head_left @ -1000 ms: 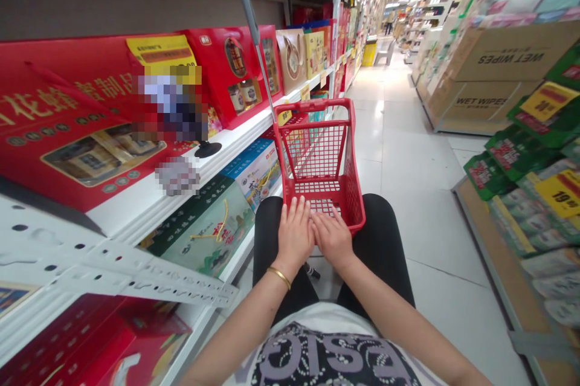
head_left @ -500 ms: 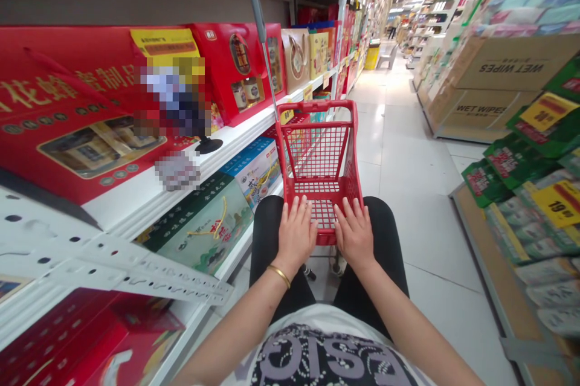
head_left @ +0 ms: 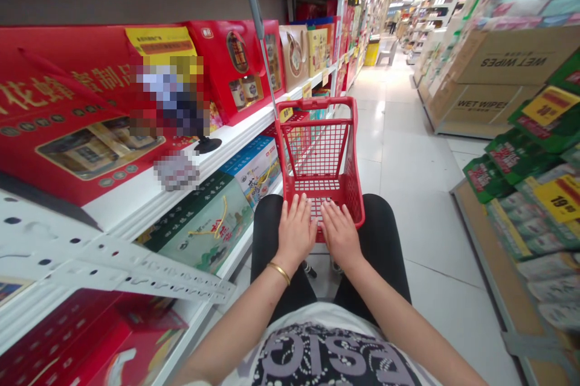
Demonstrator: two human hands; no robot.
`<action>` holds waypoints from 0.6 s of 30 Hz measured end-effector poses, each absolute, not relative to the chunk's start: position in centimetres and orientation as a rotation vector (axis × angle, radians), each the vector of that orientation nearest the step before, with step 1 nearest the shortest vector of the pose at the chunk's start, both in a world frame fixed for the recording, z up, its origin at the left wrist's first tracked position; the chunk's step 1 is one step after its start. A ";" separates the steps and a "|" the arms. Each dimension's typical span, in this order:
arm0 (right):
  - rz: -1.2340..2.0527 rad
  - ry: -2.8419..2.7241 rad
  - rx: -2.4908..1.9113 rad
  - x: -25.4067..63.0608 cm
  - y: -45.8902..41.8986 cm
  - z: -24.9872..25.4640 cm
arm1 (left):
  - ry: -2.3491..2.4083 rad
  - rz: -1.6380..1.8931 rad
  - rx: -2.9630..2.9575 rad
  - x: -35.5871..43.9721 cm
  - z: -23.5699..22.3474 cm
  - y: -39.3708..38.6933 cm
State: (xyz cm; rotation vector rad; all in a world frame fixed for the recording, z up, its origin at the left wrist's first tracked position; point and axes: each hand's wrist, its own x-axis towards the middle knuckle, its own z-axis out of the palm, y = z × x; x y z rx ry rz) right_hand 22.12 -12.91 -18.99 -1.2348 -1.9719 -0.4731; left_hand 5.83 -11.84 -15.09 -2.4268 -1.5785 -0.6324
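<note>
A red plastic shopping cart [head_left: 351,189] with a grid basket stands in front of my knees. My left hand [head_left: 296,228] lies palm down over its near edge, fingers stretched forward, with a gold bangle on the wrist. Close beside it, my right hand [head_left: 341,235] is also flat with fingers extended, at the near right part of the basket. A small gap separates the two hands, and neither grips anything. Whether the palms press on the rim or my black-clad legs [head_left: 380,235] is hidden. No goods show inside the basket.
On my left, white metal shelves [head_left: 149,193] hold red gift boxes [head_left: 235,72] and a green box [head_left: 203,229]. A thin rod [head_left: 256,11] rises beside the cart. To the right stand wet wipes cartons [head_left: 498,108] and green packs [head_left: 516,153]. A tiled aisle [head_left: 369,108] runs ahead.
My right hand first moved right, away from touching my left hand, and has since come partly back toward it. My left hand stays nearly still. The cart has barely shifted.
</note>
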 end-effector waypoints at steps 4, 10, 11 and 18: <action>-0.517 -2.064 -1.168 23.8 -13.0 -18.6 | -1.570 -0.628 -2.430 5.6 -15.1 -11.9; -0.502 -1.978 -1.239 28.9 -12.9 -18.7 | -1.566 -0.642 -2.447 6.0 -15.0 -12.0; -0.487 -1.957 -1.250 28.8 -12.9 -18.8 | -1.570 -0.642 -2.445 6.0 -15.0 -12.0; -0.397 -2.058 -1.183 26.9 -12.8 -18.4 | -1.562 -0.621 -2.435 5.7 -15.2 -11.8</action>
